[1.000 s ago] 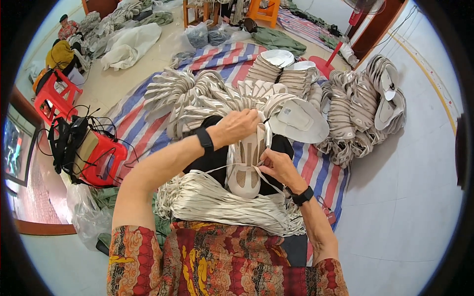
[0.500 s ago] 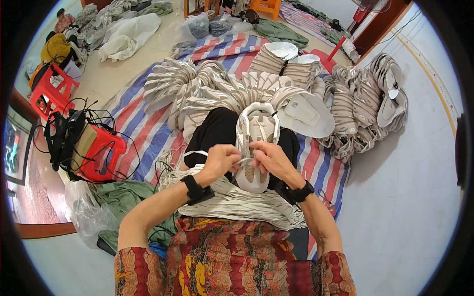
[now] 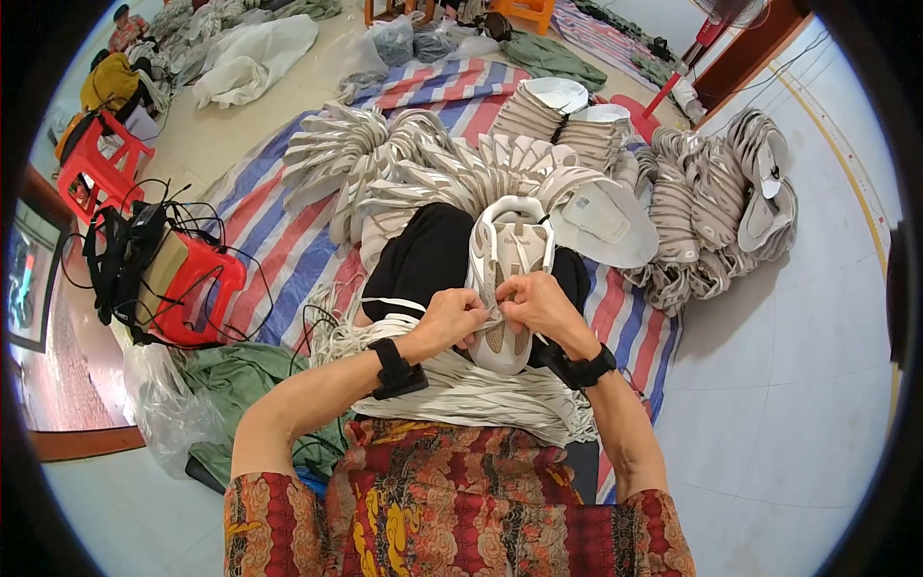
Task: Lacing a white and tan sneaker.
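Observation:
A beige and white shoe upper (image 3: 505, 250) lies across my lap on black trousers, its heel opening pointing away from me. Low on its lacing area my two hands meet, fingertips almost touching. My left hand (image 3: 454, 317) is closed in a pinch on a white shoelace (image 3: 404, 303), part of which sticks out to its left. My right hand (image 3: 544, 308) is also pinched, pressed to the eyelets on the right side; the fingers hide most of the lace there. A thick bundle of white laces (image 3: 481, 399) lies over my lap below the shoe.
Fanned stacks of similar uppers (image 3: 423, 163) spread over a striped sheet (image 3: 279, 212), with tied bundles (image 3: 707, 197) at the right. A red stool (image 3: 207, 298) bearing black cables stands left, near green cloth (image 3: 245, 389). Two other people sit far left.
My hands have come closer together, the right fingers moving down onto the eyelets. The lace stretched between them has shortened. The whole view has shifted slightly.

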Action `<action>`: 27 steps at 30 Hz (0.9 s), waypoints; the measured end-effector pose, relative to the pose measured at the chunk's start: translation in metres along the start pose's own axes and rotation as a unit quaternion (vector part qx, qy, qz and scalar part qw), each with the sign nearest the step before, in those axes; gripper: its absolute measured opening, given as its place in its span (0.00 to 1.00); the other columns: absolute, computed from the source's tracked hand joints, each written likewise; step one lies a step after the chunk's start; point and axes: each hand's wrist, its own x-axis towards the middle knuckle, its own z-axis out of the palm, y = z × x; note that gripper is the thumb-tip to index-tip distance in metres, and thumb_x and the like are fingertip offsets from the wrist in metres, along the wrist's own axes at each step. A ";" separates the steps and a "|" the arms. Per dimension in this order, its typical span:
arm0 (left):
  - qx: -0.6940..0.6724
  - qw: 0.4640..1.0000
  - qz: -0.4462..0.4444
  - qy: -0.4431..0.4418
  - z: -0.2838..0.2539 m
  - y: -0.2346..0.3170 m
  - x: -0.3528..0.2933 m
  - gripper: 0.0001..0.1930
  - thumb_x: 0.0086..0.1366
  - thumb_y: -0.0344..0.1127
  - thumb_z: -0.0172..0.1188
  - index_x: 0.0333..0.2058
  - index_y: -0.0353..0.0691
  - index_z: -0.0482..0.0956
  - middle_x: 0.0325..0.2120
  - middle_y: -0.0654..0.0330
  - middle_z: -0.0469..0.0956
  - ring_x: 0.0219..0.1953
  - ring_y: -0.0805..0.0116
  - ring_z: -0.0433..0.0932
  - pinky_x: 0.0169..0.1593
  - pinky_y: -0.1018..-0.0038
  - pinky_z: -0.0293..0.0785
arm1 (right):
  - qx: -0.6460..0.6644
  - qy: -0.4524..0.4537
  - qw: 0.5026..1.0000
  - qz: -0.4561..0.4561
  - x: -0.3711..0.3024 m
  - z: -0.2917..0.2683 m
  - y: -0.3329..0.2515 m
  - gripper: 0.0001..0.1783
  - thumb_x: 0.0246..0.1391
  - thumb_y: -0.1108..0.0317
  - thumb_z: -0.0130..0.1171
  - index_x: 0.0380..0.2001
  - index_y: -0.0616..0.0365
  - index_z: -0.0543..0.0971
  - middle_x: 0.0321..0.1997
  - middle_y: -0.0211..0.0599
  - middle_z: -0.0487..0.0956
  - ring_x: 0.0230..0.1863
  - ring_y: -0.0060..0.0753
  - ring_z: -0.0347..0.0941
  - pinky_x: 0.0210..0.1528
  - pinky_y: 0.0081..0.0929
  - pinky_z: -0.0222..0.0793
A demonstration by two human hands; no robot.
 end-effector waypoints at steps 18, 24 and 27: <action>0.359 0.871 0.305 0.135 0.010 -0.010 0.006 0.08 0.56 0.31 0.50 0.22 0.32 0.71 0.16 0.58 0.72 0.16 0.68 0.73 0.21 0.75 0.72 | 0.052 -0.053 0.997 0.005 -0.002 -0.003 0.001 0.12 0.41 0.73 0.49 0.29 0.66 0.79 0.10 0.32 0.72 0.11 0.19 0.64 0.13 0.20 0.59; -0.032 0.993 -0.114 -0.014 0.006 0.009 0.003 0.08 0.53 0.31 0.49 0.23 0.31 0.72 0.18 0.49 0.73 0.18 0.57 0.74 0.25 0.67 0.70 | 0.029 -0.037 0.999 -0.027 -0.001 0.001 0.012 0.14 0.40 0.73 0.49 0.31 0.64 0.79 0.10 0.33 0.72 0.10 0.20 0.64 0.14 0.21 0.60; 0.287 0.928 0.223 0.079 0.005 -0.010 0.009 0.09 0.55 0.30 0.48 0.22 0.31 0.72 0.16 0.57 0.73 0.17 0.70 0.73 0.21 0.75 0.72 | 0.037 -0.054 0.998 -0.028 0.000 0.000 0.010 0.15 0.41 0.73 0.48 0.32 0.63 0.80 0.10 0.32 0.71 0.11 0.20 0.64 0.14 0.21 0.60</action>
